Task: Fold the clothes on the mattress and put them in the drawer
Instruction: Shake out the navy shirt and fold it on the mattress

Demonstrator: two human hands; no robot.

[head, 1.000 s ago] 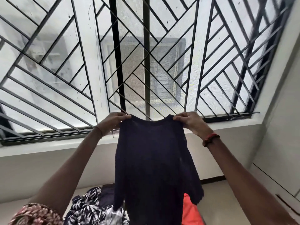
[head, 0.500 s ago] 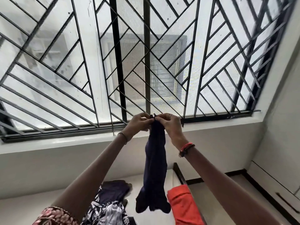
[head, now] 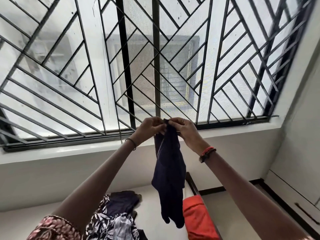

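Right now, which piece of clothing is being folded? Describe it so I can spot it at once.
Find the barred window filling the upper view; just below its sill, the left hand and right hand meet and pinch the top of a dark navy garment. It hangs doubled in the air, while the orange cloth and the patterned pile lie on the mattress beneath.

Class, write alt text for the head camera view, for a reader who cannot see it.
Two bare hands, the left hand and the right hand, meet at the top of a dark navy garment, which hangs in a narrow fold before a barred window. Below lie a black-and-white patterned cloth and an orange cloth on a white mattress.
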